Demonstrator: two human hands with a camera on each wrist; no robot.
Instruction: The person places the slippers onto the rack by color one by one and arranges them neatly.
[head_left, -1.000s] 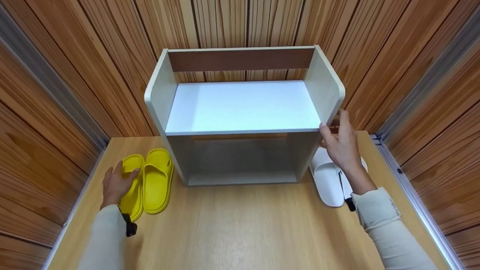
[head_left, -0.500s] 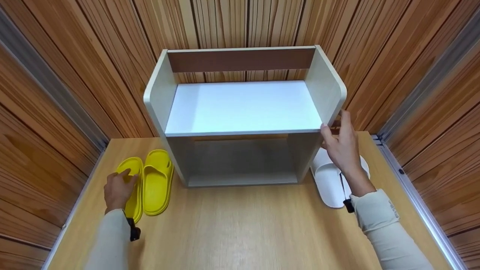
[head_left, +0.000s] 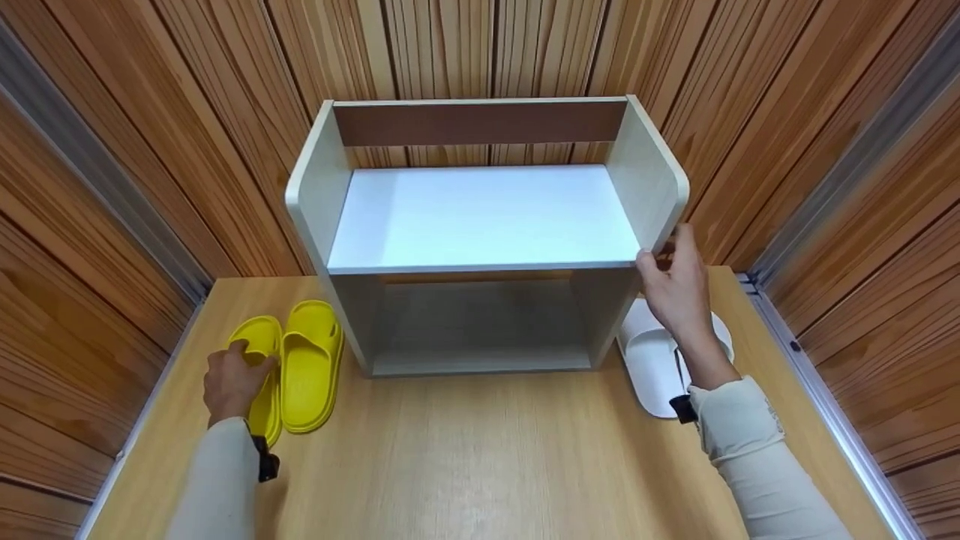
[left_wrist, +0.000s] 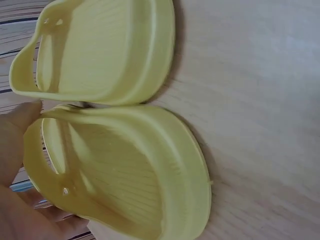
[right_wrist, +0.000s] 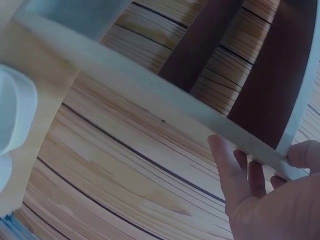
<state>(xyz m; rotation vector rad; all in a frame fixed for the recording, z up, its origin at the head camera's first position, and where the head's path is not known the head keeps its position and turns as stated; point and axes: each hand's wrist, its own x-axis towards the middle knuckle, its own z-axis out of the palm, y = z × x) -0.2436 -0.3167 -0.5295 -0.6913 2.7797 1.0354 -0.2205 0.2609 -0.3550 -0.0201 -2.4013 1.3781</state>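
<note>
My left hand (head_left: 231, 384) is over the outer slipper (head_left: 259, 339) of a yellow pair, left of the shelf. In the left wrist view, thumb and fingers grip both sides of that slipper's strap (left_wrist: 50, 185). Its mate (head_left: 306, 382) lies alongside, toward the shelf. A pale two-level shelf (head_left: 480, 217) stands in the middle, with nothing on either level. My right hand (head_left: 681, 296) holds the front edge of its right side panel (right_wrist: 185, 107), thumb on one face and fingers on the other. The right forearm partly hides a pair of white slippers (head_left: 649, 371).
Everything stands on a light wooden floor board (head_left: 465, 457). Wood-patterned walls (head_left: 442, 45) rise behind and on both sides. A metal rail (head_left: 832, 420) runs along the right edge. The white slippers sit close against the shelf's right side.
My left hand has lowered onto the outer yellow slipper, and its fingers have closed round the strap. The right hand stays on the shelf's side panel.
</note>
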